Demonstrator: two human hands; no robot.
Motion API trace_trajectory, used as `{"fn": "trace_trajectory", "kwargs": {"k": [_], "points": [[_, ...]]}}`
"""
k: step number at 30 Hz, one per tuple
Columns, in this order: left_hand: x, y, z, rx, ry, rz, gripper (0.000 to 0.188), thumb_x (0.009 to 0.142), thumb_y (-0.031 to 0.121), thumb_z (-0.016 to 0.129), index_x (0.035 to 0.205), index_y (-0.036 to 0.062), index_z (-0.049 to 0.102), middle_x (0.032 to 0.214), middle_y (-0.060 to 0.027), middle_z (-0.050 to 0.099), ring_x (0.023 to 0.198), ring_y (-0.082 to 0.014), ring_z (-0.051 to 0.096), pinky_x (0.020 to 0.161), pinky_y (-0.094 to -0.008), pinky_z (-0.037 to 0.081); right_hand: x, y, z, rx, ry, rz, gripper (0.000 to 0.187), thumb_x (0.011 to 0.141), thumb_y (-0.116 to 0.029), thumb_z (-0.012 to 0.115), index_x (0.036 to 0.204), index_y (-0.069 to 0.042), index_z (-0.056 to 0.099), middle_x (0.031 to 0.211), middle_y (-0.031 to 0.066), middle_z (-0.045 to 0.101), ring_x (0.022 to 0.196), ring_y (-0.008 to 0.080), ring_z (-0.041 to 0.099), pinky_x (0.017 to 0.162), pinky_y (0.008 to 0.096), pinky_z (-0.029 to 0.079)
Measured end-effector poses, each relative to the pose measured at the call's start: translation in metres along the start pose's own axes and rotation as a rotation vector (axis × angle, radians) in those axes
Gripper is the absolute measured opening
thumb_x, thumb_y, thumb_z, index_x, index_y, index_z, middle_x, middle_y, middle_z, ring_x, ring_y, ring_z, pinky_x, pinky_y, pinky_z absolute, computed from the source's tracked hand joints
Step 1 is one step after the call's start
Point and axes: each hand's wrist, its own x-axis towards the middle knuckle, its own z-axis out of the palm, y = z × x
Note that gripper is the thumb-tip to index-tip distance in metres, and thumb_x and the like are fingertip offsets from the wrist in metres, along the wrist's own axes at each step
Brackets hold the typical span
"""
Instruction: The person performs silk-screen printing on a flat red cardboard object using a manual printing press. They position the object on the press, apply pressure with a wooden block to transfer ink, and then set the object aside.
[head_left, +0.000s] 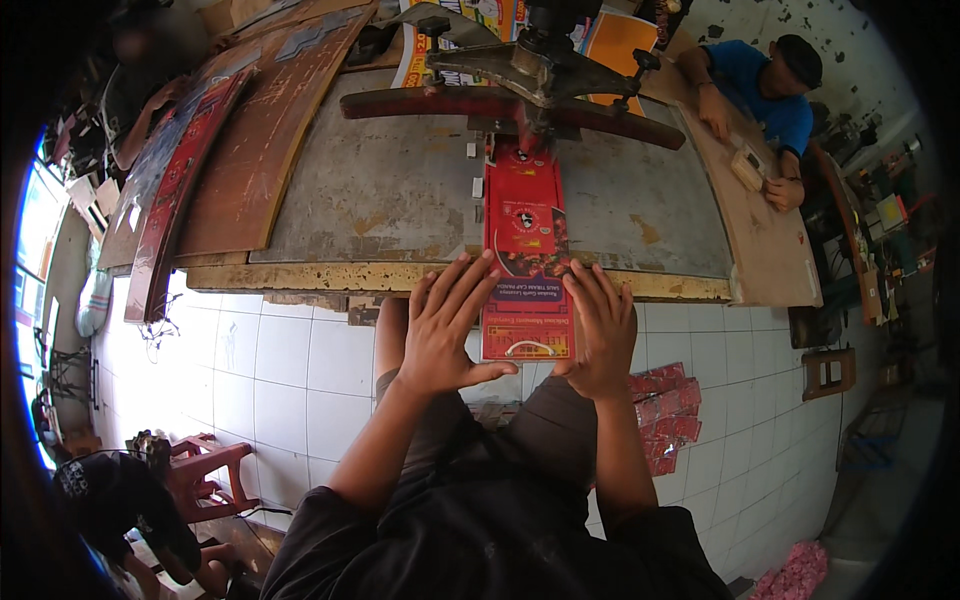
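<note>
A long red printed panel [526,240] lies on the metal-topped table, its far end under a heavy press head [540,75] and its near end jutting past the table edge toward me. My left hand [445,325] rests along the panel's left side, fingers stretched forward and thumb pointing at its near end. On the opposite side, my right hand [600,325] has its fingers extended along the right edge, with the thumb by the near corner. Both hands touch the panel's sides without wrapping round it. Small pale blocks [477,187] sit just left of it.
To the left, a stack of red panels [185,190] lies on brown boards [240,170]. At the far right a person in blue [765,100] works at the table. Red printed packs [665,415] lie on the tiled floor. Another person [130,510] and a red stool [208,475] are lower left.
</note>
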Motion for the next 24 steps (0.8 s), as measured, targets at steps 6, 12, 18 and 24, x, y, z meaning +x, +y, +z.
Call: {"fn": "trace_trajectory", "kwargs": {"k": [6, 12, 18, 24], "points": [[0.0, 0.0, 0.0, 0.051, -0.006, -0.006, 0.119, 0.081, 0.097, 0.056, 0.16, 0.0085, 0.055, 0.171, -0.0101, 0.049, 0.16, -0.0322, 0.041, 0.129, -0.053, 0.023, 0.003, -0.005, -0.004, 0.031, 0.021, -0.003, 0.119, 0.088, -0.102, 0.028, 0.16, -0.01, 0.054, 0.168, 0.0115, 0.052, 0.159, 0.0373, 0.042, 0.126, 0.0669, 0.026], [0.003, 0.002, 0.005, 0.019, 0.024, 0.008, 0.118, 0.081, 0.095, 0.06, 0.159, 0.0079, 0.056, 0.17, -0.0102, 0.051, 0.16, -0.0332, 0.042, 0.129, -0.0527, 0.022, 0.002, -0.003, -0.014, 0.011, 0.019, -0.016, 0.115, 0.089, -0.099, 0.038, 0.161, -0.011, 0.054, 0.169, 0.0104, 0.051, 0.159, 0.0359, 0.043, 0.126, 0.0646, 0.026], [0.001, -0.002, 0.009, 0.011, 0.062, 0.004, 0.118, 0.085, 0.099, 0.049, 0.157, 0.0055, 0.058, 0.166, -0.013, 0.055, 0.158, -0.0346, 0.044, 0.129, -0.0526, 0.022, 0.001, -0.001, -0.008, 0.11, 0.018, -0.014, 0.113, 0.089, -0.095, 0.048, 0.165, -0.012, 0.049, 0.173, 0.0096, 0.046, 0.162, 0.0347, 0.037, 0.129, 0.0658, 0.018], [0.003, -0.001, 0.009, 0.025, 0.065, 0.024, 0.12, 0.086, 0.1, 0.043, 0.156, 0.0037, 0.059, 0.164, -0.0156, 0.057, 0.156, -0.0375, 0.047, 0.129, -0.0532, 0.023, -0.004, 0.003, 0.001, 0.129, 0.048, -0.029, 0.114, 0.088, -0.095, 0.05, 0.167, -0.012, 0.047, 0.173, 0.0092, 0.044, 0.163, 0.0342, 0.035, 0.13, 0.0663, 0.017]]}}
